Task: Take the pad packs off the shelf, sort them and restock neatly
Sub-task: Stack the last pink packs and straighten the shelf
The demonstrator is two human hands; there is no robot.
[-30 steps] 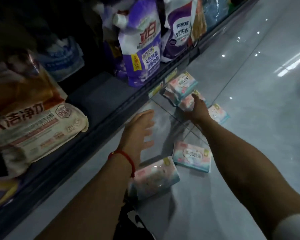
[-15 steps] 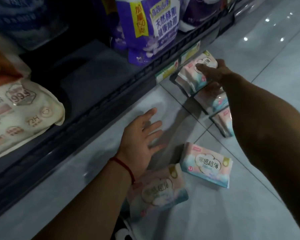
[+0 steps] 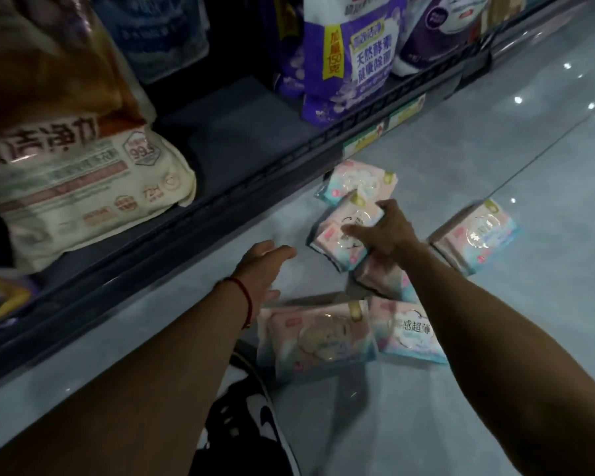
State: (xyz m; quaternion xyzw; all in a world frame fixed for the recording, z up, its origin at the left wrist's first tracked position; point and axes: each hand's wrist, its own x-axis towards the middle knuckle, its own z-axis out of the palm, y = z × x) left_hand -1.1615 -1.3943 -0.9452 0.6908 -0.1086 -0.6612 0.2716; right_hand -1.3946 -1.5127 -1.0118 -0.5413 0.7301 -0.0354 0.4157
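Hovering just in front of the dark metal shelf edge (image 3: 220,214), the left hand (image 3: 260,269) is spread wide and holds nothing. Farther right along that edge, the right hand (image 3: 389,228) grips a soft pink-and-blue plastic pad pack (image 3: 340,235); five more lie scattered on the floor nearby. The slick wrapper could slip, or the arm might knock neighbouring packs.

The right hand (image 3: 387,228) covers part of one pad pack (image 3: 340,235), and its forearm hides most of another pack (image 3: 380,280) (print blurred); the purple detergent bag (image 3: 351,56) is cut off at the top edge
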